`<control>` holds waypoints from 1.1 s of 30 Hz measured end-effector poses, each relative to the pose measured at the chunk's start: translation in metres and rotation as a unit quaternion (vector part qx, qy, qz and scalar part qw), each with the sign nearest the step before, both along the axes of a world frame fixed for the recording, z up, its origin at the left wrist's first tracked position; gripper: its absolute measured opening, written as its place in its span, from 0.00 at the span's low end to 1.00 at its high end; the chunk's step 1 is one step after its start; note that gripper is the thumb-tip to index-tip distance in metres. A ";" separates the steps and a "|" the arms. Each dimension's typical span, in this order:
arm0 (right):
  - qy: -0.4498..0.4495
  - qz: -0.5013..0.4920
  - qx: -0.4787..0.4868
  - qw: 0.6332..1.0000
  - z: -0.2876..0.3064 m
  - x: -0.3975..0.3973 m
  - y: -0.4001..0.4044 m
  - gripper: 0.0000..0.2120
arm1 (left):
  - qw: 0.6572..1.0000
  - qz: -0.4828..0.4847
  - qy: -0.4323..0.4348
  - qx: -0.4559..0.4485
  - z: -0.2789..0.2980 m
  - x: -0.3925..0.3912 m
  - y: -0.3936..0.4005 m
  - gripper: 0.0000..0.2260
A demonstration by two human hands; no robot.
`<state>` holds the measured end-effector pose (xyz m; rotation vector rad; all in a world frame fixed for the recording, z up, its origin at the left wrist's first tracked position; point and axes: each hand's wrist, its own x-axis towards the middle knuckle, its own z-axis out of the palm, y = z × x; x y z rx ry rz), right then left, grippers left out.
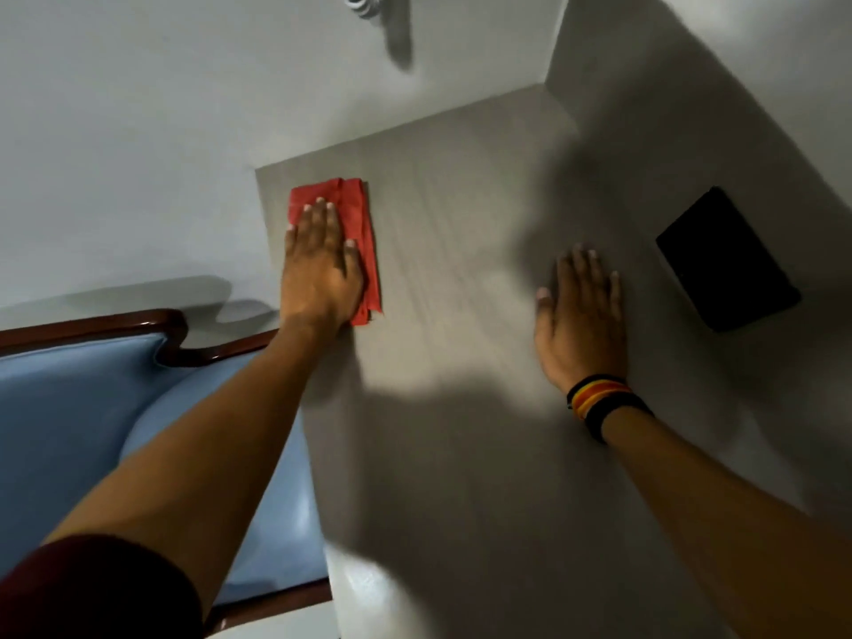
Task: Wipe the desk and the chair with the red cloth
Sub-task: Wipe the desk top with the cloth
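Observation:
A folded red cloth lies flat near the far left corner of the grey desk. My left hand presses flat on top of the cloth, fingers extended and together. My right hand rests palm down on the bare desk top to the right, fingers slightly spread, holding nothing; a striped band circles its wrist. The chair, with blue padding and a dark wooden frame, stands to the left of the desk, partly under my left forearm.
A black rectangular object lies on the desk at the right, just beyond my right hand. White walls meet the desk at its far and right edges. Dark shadows fall across the desk's middle.

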<state>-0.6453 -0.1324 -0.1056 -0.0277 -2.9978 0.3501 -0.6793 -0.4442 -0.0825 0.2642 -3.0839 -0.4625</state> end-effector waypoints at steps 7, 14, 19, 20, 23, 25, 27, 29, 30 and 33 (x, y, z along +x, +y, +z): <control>-0.046 0.011 0.001 0.999 0.008 0.014 0.003 0.28 | 0.994 -0.105 0.014 0.008 0.003 0.031 0.093 0.28; -0.006 -0.074 0.011 0.997 -0.003 0.076 -0.004 0.29 | 0.934 -0.356 -0.006 -0.024 0.001 0.016 0.135 0.29; -0.014 -0.069 0.030 0.997 -0.001 0.072 -0.007 0.30 | 0.869 -0.496 0.004 0.000 0.007 -0.047 0.185 0.26; -0.017 -0.067 0.031 0.997 -0.001 0.071 -0.005 0.30 | 0.870 -0.494 0.009 0.000 0.009 -0.062 0.196 0.26; -0.007 -0.062 0.026 0.998 -0.004 0.069 -0.002 0.30 | 0.911 -0.412 -0.002 -0.014 0.009 -0.098 0.215 0.26; -0.008 -0.060 0.016 0.998 -0.005 0.067 0.000 0.30 | 0.937 -0.350 -0.007 0.002 0.005 -0.107 0.213 0.27; -0.011 -0.056 0.015 0.998 -0.004 0.068 0.002 0.30 | 0.957 -0.291 -0.002 0.016 0.003 -0.104 0.195 0.28; -0.014 -0.052 0.022 0.998 -0.004 0.068 0.003 0.30 | 0.974 -0.228 0.006 0.018 0.001 -0.089 0.162 0.28; -0.018 -0.052 0.024 0.998 -0.003 0.068 0.003 0.30 | 0.979 -0.201 0.009 0.018 0.000 -0.075 0.144 0.27; -0.033 -0.048 0.014 0.998 -0.001 0.068 0.004 0.31 | 0.990 -0.141 0.007 0.007 0.002 0.001 0.106 0.28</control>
